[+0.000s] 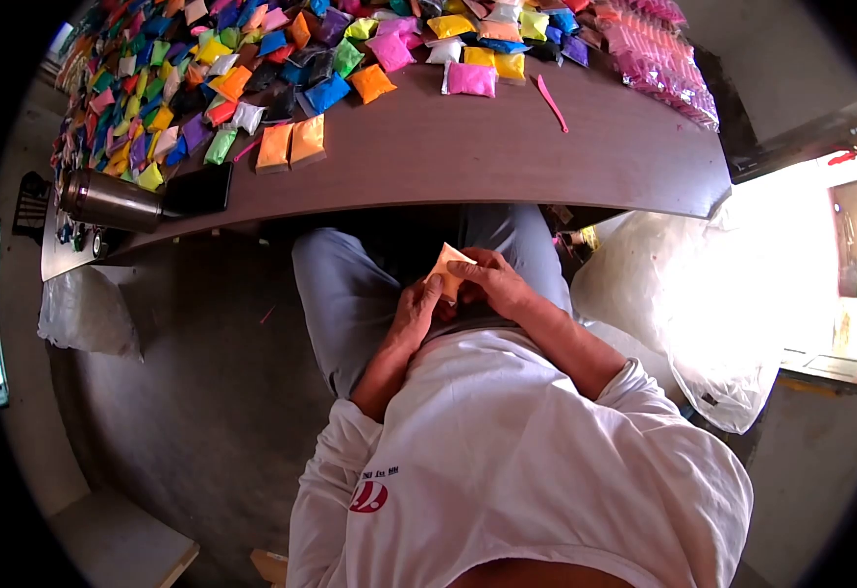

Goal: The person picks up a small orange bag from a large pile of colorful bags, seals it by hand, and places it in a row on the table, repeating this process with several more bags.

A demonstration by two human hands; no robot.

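Over my lap, in front of the table edge, both hands hold a small pale-orange packet (445,265). My left hand (416,309) grips its left side, thumb on the face. My right hand (495,278) closes on the right side, with fingers across the upper part. The packet's lower end is partly hidden by the hands. On the table ahead lie two orange packets (291,144) side by side, and a pink packet (469,79) sits farther right.
A heap of colourful packets (222,59) covers the table's back and left. Pink packaged items (659,64) are stacked at right. A pink plastic stick (552,104), a metal flask (112,200) and a black phone (198,189) lie on the table (428,162). Plastic bags (634,269) stand right.
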